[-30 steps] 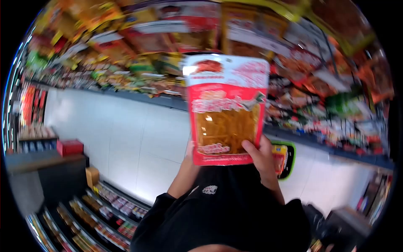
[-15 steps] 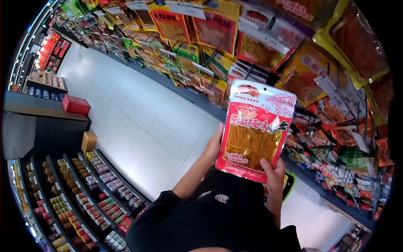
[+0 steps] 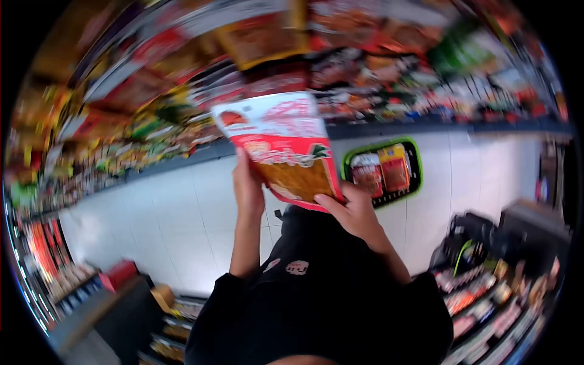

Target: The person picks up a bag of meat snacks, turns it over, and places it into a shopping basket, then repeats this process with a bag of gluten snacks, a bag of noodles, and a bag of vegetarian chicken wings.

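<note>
A red and white snack packet (image 3: 291, 146) with a clear window showing brown food strips is held up in front of me, tilted. My left hand (image 3: 248, 187) grips its left edge, with most fingers hidden behind it. My right hand (image 3: 355, 212) is closed on the lower right corner, thumb across the front. Beyond my right hand, a black shopping basket with a green rim (image 3: 419, 165) stands on the floor. Inside it lie a red and white packet (image 3: 367, 175) and a yellow and red packet (image 3: 395, 167).
Blurred rows of hanging snack packets (image 3: 359, 70) fill the shelf ahead. Pale floor tiles (image 3: 176, 204) run between it and the shelves behind me. A red box (image 3: 119, 275) sits on a counter at lower left; packaged goods (image 3: 471, 292) fill shelves at lower right.
My view has swung to the right, bringing the basket and its packets into sight. The packet now tilts the other way and sits further left in view, still in both hands.
</note>
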The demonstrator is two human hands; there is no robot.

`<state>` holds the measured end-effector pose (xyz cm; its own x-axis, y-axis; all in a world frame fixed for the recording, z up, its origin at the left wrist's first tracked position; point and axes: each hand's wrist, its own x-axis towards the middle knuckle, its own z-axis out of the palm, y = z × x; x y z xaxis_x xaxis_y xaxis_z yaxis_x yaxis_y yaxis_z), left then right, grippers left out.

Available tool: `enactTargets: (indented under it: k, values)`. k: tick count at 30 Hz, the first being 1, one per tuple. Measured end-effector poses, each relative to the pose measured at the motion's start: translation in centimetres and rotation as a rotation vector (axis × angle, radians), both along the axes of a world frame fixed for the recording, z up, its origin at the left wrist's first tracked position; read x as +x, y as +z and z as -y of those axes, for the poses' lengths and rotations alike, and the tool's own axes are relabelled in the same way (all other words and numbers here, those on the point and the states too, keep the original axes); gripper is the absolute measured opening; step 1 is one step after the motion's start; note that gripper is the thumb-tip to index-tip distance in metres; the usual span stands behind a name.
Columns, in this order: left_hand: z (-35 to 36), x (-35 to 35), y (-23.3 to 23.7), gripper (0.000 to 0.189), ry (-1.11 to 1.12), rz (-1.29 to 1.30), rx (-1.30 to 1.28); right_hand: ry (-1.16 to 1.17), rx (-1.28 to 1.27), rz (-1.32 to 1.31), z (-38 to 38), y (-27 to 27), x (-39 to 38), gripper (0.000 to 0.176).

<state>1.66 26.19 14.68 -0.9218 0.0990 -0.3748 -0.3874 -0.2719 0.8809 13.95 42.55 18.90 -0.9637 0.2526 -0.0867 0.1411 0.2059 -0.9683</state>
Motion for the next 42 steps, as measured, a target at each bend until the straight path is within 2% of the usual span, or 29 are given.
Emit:
enactTargets:
  k: [3, 6, 7, 9, 11, 13, 14, 15, 16, 17, 18, 21, 25, 27, 28, 29, 32, 38, 41, 42]
  values:
    - [-4.5, 1.9, 0.3, 0.046, -0.049, 0.020, 0.109, -0.060, -0.064, 0.019, -3.1, 0.3, 2.5, 0.020]
    - [-8.8, 4.5, -1.5, 0.048, -0.192, -0.030, -0.128, -0.175, -0.050, -0.017, -6.2, -1.8, 6.6, 0.020]
    - [-8.4, 4.9, -4.8, 0.049, -0.329, 0.058, -0.114, -0.202, -0.053, 0.052, -7.6, -2.6, 8.2, 0.023]
    - [-10.0, 7.3, -7.5, 0.049, -0.504, -0.029, -0.275, -0.341, -0.009, 0.095, -9.8, -6.1, 11.3, 0.027]
    - [-7.0, 8.8, -17.1, 0.046, -0.684, -0.127, -0.653, -0.406, 0.064, 0.225, -12.8, -11.4, 14.9, 0.032]
    - [-1.9, 11.2, -25.1, 0.044, -0.941, -0.368, -1.050, -0.502, 0.131, 0.319, -15.5, -18.2, 18.6, 0.032]
    - [2.7, 12.6, -29.9, 0.046, -1.036, -0.295, -1.190, -0.589, 0.151, 0.332, -16.7, -20.9, 20.2, 0.031]
    - [6.1, 14.5, -30.9, 0.044, -1.182, -0.388, -1.225, -0.631, 0.187, 0.483, -18.1, -23.3, 21.8, 0.032]
    - [5.9, 17.0, -28.4, 0.039, -0.961, 0.114, -1.153, -0.684, 0.147, 0.556, -19.3, -27.3, 23.7, 0.034]
    - [9.2, 18.8, -29.4, 0.035, -0.882, 0.487, -1.062, -0.794, -0.019, 0.612, -20.1, -31.2, 25.5, 0.034]
    - [11.5, 20.4, -28.1, 0.035, -0.812, 0.728, -1.034, -0.785, 0.166, 0.673, -21.3, -33.6, 26.9, 0.031]
    - [14.9, 23.6, -24.2, 0.034, -0.835, 0.842, -1.124, -0.748, 0.106, 0.835, -24.1, -39.8, 30.2, 0.032]
    - [15.2, 25.4, -20.1, 0.032, -0.887, 0.841, -1.211, -0.644, 0.048, 0.807, -25.2, -45.0, 29.9, 0.031]
    - [14.6, 25.9, -19.4, 0.032, -0.925, 0.823, -1.231, -0.599, -0.056, 0.778, -24.8, -49.7, 29.3, 0.029]
    - [14.3, 26.2, -19.2, 0.031, -0.941, 0.822, -1.240, -0.506, -0.038, 0.776, -24.6, -51.9, 28.9, 0.030]
    - [14.0, 26.5, -19.0, 0.031, -0.954, 0.819, -1.244, -0.408, 0.013, 0.881, -24.9, -52.4, 27.6, 0.031]
    - [13.4, 27.8, -18.1, 0.030, -0.977, 0.837, -1.265, -0.348, 0.011, 0.953, -24.9, -53.1, 24.2, 0.032]
    - [13.5, 29.5, -17.1, 0.029, -0.994, 0.899, -1.296, -0.268, -0.024, 1.021, -24.5, -59.8, 22.2, 0.030]
    - [14.0, 30.6, -16.9, 0.028, -0.996, 0.913, -1.290, -0.248, 0.143, 1.135, -23.5, -63.7, 22.9, 0.038]
    - [14.3, 31.0, -17.0, 0.028, -1.000, 0.914, -1.287, -0.266, 0.080, 1.188, -24.2, -61.7, 22.5, 0.041]
